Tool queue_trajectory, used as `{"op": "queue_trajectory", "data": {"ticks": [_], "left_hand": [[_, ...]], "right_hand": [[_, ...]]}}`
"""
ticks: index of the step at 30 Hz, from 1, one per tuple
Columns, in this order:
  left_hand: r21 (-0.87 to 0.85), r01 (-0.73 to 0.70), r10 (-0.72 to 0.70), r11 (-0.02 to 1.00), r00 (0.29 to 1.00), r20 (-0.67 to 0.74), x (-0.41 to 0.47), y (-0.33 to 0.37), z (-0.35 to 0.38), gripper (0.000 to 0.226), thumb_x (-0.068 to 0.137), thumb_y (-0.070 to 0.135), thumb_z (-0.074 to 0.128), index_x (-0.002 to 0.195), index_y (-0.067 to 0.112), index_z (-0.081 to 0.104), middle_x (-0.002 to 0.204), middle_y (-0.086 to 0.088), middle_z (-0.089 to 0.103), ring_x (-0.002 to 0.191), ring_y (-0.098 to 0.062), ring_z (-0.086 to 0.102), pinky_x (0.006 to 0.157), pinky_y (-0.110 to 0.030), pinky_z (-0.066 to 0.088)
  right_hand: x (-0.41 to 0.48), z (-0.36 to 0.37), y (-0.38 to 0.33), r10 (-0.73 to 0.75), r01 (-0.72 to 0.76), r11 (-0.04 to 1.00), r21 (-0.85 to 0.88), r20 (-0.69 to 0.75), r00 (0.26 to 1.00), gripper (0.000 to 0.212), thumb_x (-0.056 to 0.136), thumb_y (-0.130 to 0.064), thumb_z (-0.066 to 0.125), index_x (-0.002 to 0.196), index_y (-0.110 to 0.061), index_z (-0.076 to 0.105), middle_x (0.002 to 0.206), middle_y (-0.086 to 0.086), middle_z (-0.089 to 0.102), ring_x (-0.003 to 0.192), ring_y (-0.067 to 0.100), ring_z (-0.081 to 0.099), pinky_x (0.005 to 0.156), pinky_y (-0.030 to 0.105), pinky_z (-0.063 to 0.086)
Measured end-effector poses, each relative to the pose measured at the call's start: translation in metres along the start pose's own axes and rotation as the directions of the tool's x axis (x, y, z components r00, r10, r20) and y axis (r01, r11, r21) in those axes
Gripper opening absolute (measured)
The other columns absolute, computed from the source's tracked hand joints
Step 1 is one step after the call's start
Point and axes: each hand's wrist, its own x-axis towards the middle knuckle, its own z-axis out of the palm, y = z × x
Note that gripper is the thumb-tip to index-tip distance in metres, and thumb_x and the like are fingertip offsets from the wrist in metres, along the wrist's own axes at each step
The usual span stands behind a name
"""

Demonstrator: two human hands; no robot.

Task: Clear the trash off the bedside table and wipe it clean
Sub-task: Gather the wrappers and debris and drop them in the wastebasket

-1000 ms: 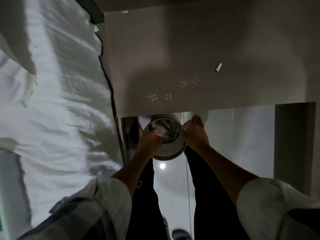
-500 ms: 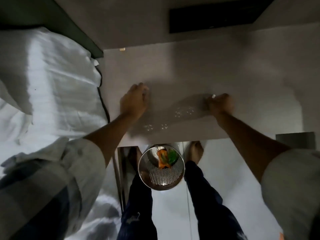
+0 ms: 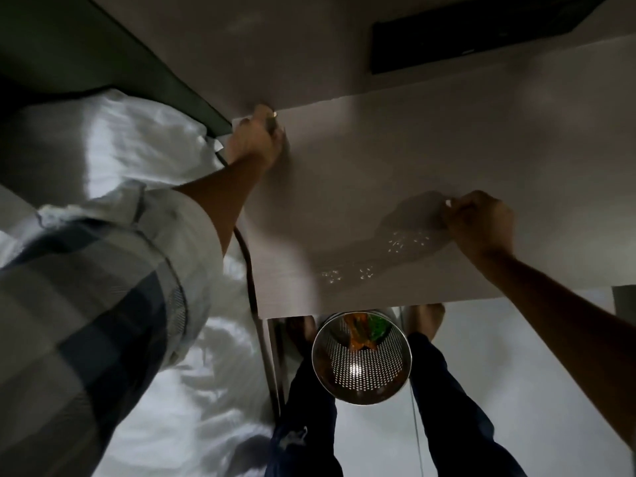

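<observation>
Two scraps, two hands. At the pale grey tabletop (image 3: 430, 160)'s far left corner, the left hand (image 3: 254, 141) closes on a small yellowish scrap (image 3: 274, 115). The right hand (image 3: 480, 223), near the front edge, pinches a small white scrap (image 3: 448, 202). Perforated steel bin (image 3: 361, 363) waits straight below that front edge, much closer to the right hand.

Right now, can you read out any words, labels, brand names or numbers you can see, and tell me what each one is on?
None can be read.
Wrappers in the bin: orange and green, any print too dark and blurred to read.
White scrap at the right hand: no print visible.
Small piece at the left hand: too small to tell.
Table: plain, no label.
</observation>
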Motion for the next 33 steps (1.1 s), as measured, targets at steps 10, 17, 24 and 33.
{"op": "queue_trajectory", "data": {"ticks": [10,17,24,33], "left_hand": [[0.204,-0.147,0.150,0.968,0.989,0.000,-0.033,-0.006,0.008,0.030,0.098,0.026,0.043,0.103,0.003,0.062,0.104,-0.024,0.064,0.092,-0.038,0.063,0.076,-0.039,0.046],[-0.005,-0.046,0.046,0.999,0.997,0.070,-0.110,0.011,0.013,0.021,0.087,0.029,0.058,0.094,0.013,0.070,0.094,-0.017,0.073,0.089,-0.034,0.067,0.072,-0.032,0.045],[-0.373,0.201,-0.091,0.906,0.952,0.292,-0.288,0.043,0.073,0.018,0.091,0.030,0.061,0.094,0.016,0.070,0.083,0.001,0.070,0.081,-0.019,0.068,0.068,-0.026,0.049],[-0.302,0.207,-0.031,0.931,0.865,0.500,-0.375,0.013,0.107,0.036,0.100,0.034,0.039,0.089,0.017,0.069,0.085,-0.003,0.070,0.078,-0.016,0.061,0.078,-0.030,0.048]], "right_hand": [[-0.027,0.011,-0.020,-0.083,0.077,0.992,0.101,0.054,0.995,0.006,0.083,-0.015,0.066,0.086,-0.011,0.069,0.083,0.009,0.071,0.071,0.021,0.062,0.063,0.023,0.045],[-0.072,0.009,-0.006,-0.153,0.133,0.981,0.144,0.133,0.979,0.004,0.081,-0.018,0.068,0.079,-0.017,0.064,0.070,-0.006,0.059,0.056,-0.002,0.050,0.048,0.012,0.032],[-0.141,0.017,0.031,0.104,-0.082,0.995,-0.065,0.525,0.845,0.018,0.079,-0.021,0.068,0.073,-0.005,0.069,0.068,0.009,0.070,0.066,0.023,0.070,0.053,0.025,0.053],[-0.186,0.030,0.050,0.188,-0.137,0.982,-0.130,0.610,0.770,0.019,0.087,-0.023,0.056,0.096,-0.015,0.071,0.113,0.021,0.066,0.108,0.039,0.061,0.095,0.051,0.050]]}}
